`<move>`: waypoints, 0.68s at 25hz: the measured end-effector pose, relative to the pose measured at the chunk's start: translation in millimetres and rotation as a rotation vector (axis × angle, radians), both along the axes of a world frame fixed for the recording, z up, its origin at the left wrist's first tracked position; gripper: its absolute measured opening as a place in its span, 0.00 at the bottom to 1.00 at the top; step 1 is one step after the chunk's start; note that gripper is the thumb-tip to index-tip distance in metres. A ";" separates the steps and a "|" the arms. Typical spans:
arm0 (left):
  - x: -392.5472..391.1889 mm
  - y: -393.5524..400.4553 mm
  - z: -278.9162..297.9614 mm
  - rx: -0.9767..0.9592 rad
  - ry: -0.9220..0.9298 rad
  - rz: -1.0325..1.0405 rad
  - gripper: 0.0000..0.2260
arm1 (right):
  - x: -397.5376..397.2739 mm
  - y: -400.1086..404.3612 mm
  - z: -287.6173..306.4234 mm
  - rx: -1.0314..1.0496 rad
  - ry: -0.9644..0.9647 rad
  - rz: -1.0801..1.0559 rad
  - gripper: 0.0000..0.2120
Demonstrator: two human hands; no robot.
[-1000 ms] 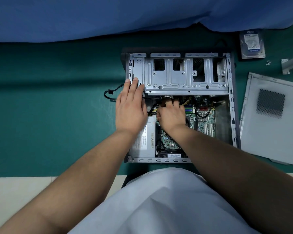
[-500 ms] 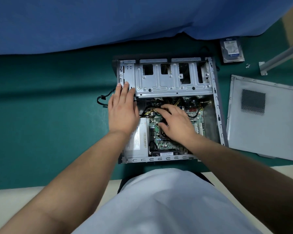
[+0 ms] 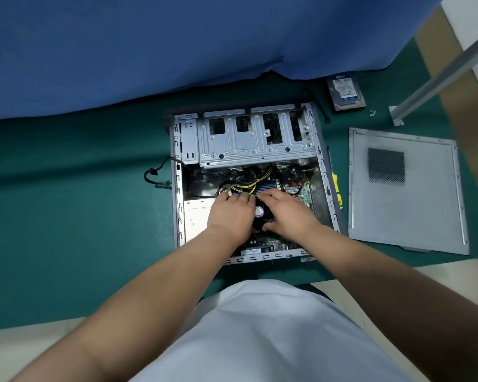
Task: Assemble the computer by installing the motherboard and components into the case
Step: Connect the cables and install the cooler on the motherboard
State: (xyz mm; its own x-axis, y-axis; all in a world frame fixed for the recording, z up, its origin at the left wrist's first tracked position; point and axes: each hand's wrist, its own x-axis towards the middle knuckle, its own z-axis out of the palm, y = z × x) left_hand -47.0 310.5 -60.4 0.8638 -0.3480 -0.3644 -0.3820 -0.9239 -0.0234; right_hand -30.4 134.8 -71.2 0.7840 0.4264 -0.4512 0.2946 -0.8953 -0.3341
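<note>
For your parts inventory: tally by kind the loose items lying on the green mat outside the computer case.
Side panel: 1
Hard drive: 1
Screwdriver: 1
Total: 3
Small screws lie near the drive; too small to count.

case: open, lying flat | motherboard: green, seated inside

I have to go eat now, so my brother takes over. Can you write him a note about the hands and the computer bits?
Left hand: inside the case, fingertips at the yellow and black cables; its grip is hidden.
Right hand: resting around the cooler fan.
Done: motherboard and power supply are in.
Left: hard drive and side panel lie outside on the mat.
</note>
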 end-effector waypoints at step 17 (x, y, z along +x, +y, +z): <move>2.9 -10.2 5.2 0.078 0.074 0.068 0.33 | 5.4 -3.4 -1.5 -0.065 -0.039 0.051 0.42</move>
